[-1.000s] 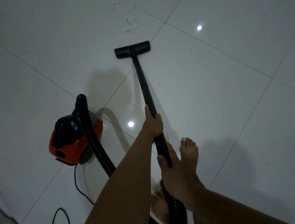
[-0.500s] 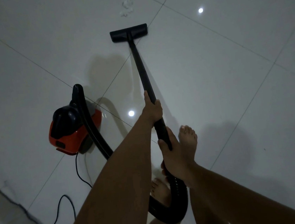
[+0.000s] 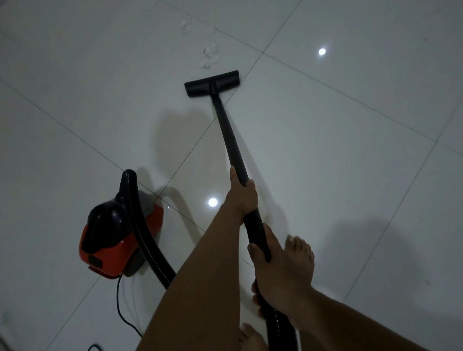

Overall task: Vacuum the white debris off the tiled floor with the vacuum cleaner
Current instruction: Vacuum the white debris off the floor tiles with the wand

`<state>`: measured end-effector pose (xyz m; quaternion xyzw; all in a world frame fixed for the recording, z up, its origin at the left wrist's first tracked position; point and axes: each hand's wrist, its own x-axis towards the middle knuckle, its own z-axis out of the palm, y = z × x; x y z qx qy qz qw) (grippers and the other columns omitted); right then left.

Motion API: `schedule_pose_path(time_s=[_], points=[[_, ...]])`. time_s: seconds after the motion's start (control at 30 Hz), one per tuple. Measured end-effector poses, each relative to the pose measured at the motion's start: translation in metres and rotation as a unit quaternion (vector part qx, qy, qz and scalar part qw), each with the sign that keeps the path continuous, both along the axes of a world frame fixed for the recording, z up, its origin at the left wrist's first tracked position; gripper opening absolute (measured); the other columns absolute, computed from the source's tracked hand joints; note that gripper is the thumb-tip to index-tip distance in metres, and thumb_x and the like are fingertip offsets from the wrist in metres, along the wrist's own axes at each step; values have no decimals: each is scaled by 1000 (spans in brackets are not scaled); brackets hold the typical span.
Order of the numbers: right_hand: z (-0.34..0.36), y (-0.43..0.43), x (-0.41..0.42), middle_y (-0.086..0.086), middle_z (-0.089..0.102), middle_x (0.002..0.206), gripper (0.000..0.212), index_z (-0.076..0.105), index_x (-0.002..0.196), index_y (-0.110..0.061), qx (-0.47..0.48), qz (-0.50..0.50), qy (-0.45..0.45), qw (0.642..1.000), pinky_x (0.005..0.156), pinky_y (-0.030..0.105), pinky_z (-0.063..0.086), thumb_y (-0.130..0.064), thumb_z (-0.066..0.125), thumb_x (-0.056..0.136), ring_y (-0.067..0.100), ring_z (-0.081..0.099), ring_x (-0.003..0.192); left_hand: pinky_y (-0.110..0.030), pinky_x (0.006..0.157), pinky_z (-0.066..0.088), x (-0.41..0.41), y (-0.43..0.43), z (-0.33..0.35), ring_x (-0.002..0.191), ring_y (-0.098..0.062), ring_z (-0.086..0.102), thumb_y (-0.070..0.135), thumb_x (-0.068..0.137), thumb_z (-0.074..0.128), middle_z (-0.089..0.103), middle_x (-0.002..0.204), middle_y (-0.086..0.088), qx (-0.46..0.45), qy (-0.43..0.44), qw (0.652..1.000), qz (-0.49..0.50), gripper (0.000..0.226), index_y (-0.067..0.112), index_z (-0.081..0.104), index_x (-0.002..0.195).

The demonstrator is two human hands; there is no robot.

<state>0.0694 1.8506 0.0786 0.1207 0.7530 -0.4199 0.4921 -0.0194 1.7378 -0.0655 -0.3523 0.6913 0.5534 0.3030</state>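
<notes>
Both your arms reach forward: left hand point(image 3: 243, 196) gripping the black wand point(image 3: 228, 135) high, right hand point(image 3: 277, 274) curled round it lower. White debris point(image 3: 209, 55) lies just beyond the floor head point(image 3: 212, 84).

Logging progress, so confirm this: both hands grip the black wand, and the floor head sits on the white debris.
One error: the head view shows the floor head short of the white debris, which lies just beyond it. The left hand and right hand do grip the black wand.
</notes>
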Motion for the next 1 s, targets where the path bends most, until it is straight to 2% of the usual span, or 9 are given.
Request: schedule_pose_path(time_s=[0.1, 0.2, 0.3, 0.4, 0.57, 0.7, 0.87, 0.93, 1.0], points=[[-13, -2, -12, 1, 49, 144, 56, 4, 164, -30, 15, -30, -43, 999, 37, -3, 30, -35, 26, 112, 8, 43, 66, -39, 89, 44, -15, 5, 1, 103, -25, 50, 32, 106, 33, 38, 146, -15, -1, -4, 1000, 4, 67, 34, -14, 154], [-26, -3, -19, 2, 63, 108, 58, 10, 162, -42, 40, -51, -39, 997, 41, 8, 43, -41, 36, 110, 6, 51, 54, -37, 84, 44, -29, 6, 1, 93, -22, 51, 32, 106, 33, 42, 142, -15, 3, -5, 1000, 10, 67, 35, -14, 154], [-32, -5, -24, 10, 68, 109, 61, 24, 152, -57, 72, -48, -21, 996, 73, 41, 64, -70, 38, 94, 29, 72, 83, -36, 82, 43, -40, 5, 2, 80, -14, 49, 31, 106, 33, 43, 140, -12, 2, -3, 1000, 15, 67, 35, -14, 154], [-60, -2, -25, 13, 69, 117, 77, 26, 139, -70, 94, -70, -16, 993, 86, 58, 60, -97, 17, 68, 39, 71, 98, -37, 87, 44, -47, 4, 4, 92, -19, 51, 31, 106, 33, 40, 145, -12, 4, -5, 1000, 21, 67, 35, -13, 154], [-73, 2, -15, 15, 69, 118, 99, 23, 135, -75, 115, -85, -7, 990, 88, 63, 57, -108, 11, 43, 42, 71, 100, -38, 88, 45, -44, 4, 16, 97, -22, 50, 31, 106, 33, 39, 146, -13, 7, -13, 1000, 27, 67, 36, -13, 154], [-92, 12, 2, 15, 64, 130, 95, 22, 138, -75, 124, -105, -9, 987, 95, 68, 51, -109, 15, 50, 44, 66, 112, -35, 84, 44, -34, 6, 33, 94, -22, 51, 30, 106, 33, 40, 145, -14, 10, -23, 999, 24, 67, 35, -13, 154], [-35, 8, 13, 13, 71, 114, 82, 39, 134, -65, 85, -60, 36, 994, 84, 66, 58, -104, 25, 63, 42, 71, 98, -36, 87, 42, -23, 13, 69, 102, -25, 51, 25, 106, 32, 42, 144, -16, -11, -19, 1000, 6, 67, 27, -12, 156], [-3, 7, 16, 12, 72, 110, 86, 42, 136, -58, 74, -55, 46, 995, 84, 64, 59, -102, 28, 64, 41, 72, 95, -38, 94, 43, -13, 15, 84, 112, -30, 52, 26, 106, 32, 41, 145, -16, -14, -28, 1000, 5, 67, 28, -13, 155], [-2, 10, 24, 13, 71, 113, 97, 41, 140, -52, 65, -56, 36, 996, 87, 63, 58, -103, 19, 61, 41, 71, 99, -37, 89, 43, -1, 18, 95, 103, -26, 52, 27, 106, 32, 43, 143, -16, -18, -31, 999, 7, 66, 29, -12, 155]])
